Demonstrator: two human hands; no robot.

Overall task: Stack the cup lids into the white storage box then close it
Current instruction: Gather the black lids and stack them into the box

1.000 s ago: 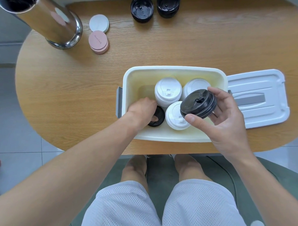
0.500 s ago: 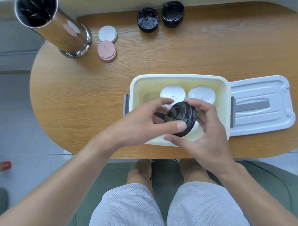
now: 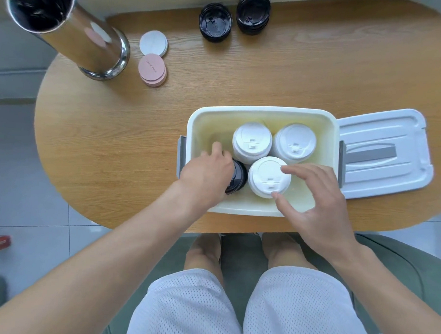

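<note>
White storage box (image 3: pixel 262 113) sits open on the wooden table (image 3: pixel 292 77), near the table's near edge. Box lid (image 3: pixel 382 152) lies flat on the table just to the right, touching the box's right side.

Inside the box: three stacks of white cup lids. Far-left white stack (image 3: pixel 252 141), far-right white stack (image 3: pixel 295 142), near white stack (image 3: pixel 269 177), all packed close together. A black lid stack (image 3: pixel 238 176) sits in the near-left part of the box, just left of the near white stack.

Left hand (image 3: pixel 206 172) reaches into the box from the near left, lying over the black lid stack with fingers curled around its left side; most of the stack is hidden under the hand.

Right hand (image 3: pixel 316 197) hovers at the near-right of the box, fingers spread and relaxed, holding nothing. Index fingertip and thumb tip sit right at the edge of the near white stack; contact can't be confirmed.

Still out on the table: two black lid piles (image 3: pixel 215 23) at the far edge, the second one (image 3: pixel 252 13) just right of the first. Far left: steel cylinder (image 3: pixel 69 34), with a white coaster pile (image 3: pixel 153 42) and a pink coaster pile (image 3: pixel 152 69) beside it.
</note>
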